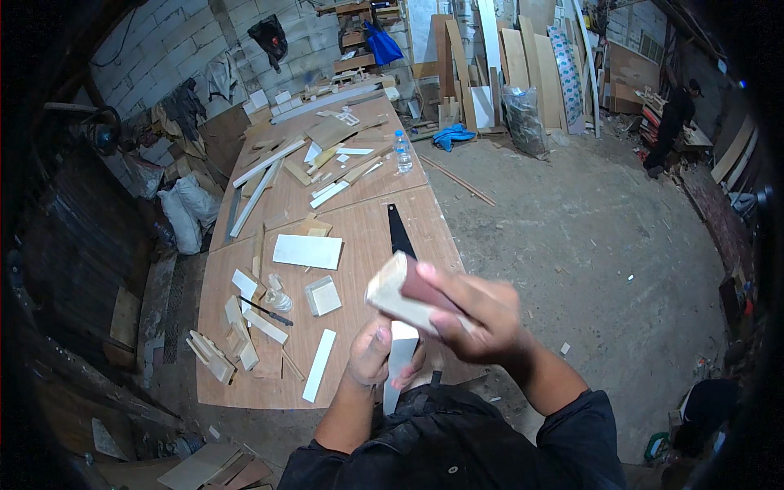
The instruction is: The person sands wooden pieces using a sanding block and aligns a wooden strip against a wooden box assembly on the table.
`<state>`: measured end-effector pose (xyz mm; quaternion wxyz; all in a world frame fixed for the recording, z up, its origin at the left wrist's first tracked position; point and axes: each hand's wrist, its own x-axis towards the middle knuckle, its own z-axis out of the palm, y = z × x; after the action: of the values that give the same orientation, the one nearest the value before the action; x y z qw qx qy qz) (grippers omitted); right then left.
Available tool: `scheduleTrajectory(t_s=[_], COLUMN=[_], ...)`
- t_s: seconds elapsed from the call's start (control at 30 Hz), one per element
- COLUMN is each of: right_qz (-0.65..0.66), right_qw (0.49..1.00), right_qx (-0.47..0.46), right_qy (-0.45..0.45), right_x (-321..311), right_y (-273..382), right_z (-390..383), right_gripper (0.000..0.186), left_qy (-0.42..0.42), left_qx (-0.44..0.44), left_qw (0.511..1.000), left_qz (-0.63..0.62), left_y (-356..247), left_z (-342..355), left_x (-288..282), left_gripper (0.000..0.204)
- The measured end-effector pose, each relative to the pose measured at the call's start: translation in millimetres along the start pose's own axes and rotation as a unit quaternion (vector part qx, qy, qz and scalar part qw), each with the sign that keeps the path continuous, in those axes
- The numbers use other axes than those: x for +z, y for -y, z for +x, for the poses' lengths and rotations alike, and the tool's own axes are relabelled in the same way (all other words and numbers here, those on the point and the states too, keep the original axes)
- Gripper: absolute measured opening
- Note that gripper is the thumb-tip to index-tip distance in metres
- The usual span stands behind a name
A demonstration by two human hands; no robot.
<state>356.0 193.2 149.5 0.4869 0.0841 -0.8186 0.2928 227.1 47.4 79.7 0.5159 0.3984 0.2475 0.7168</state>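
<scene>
The white strip (402,359) stands near the table's (367,237) near edge, pinched by the left hand (374,353). It looks light, stiff and smooth-faced, best held by its long edges. The right hand (478,318) is closed around a sanding block (406,292) just above.

Dark navy or black top, sleeves pushed up above elbows, forearms bare. Left hand (371,353) and right hand (478,314) both bare: no gloves, watch or rings visible. Fabric creased at chest.
</scene>
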Motion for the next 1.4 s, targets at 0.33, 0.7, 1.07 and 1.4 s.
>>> scheduleTrajectory(t_s=[0.33, 0.7, 1.07, 1.4], right_qz=[0.025, -0.139, -0.028, 0.042], right_qw=[0.997, 0.978, 0.986, 0.957], right_qx=[0.019, 0.001, 0.127, 0.27], right_qy=[-0.064, -0.155, -0.103, -0.092], right_x=[-15.3, 10.5, 0.4, 20.2], right_y=[17.1, -1.7, -2.1, -22.3], right_z=[3.6, -3.5, -33.6, -71.9], right_gripper=[0.049, 0.051, 0.061, 0.055], left_qy=[-0.025, -0.094, -0.146, -0.309], left_qx=[0.068, 0.094, 0.179, 0.18], left_qw=[0.997, 0.986, 0.953, 0.871], left_qz=[0.015, 0.098, 0.196, 0.337], left_y=[-12.5, -18.4, -26.0, -72.8], left_z=[-0.6, -3.9, -15.1, -22.6], left_x=[12.1, 38.0, 40.8, 20.4], left_gripper=[0.036, 0.036, 0.038, 0.037])
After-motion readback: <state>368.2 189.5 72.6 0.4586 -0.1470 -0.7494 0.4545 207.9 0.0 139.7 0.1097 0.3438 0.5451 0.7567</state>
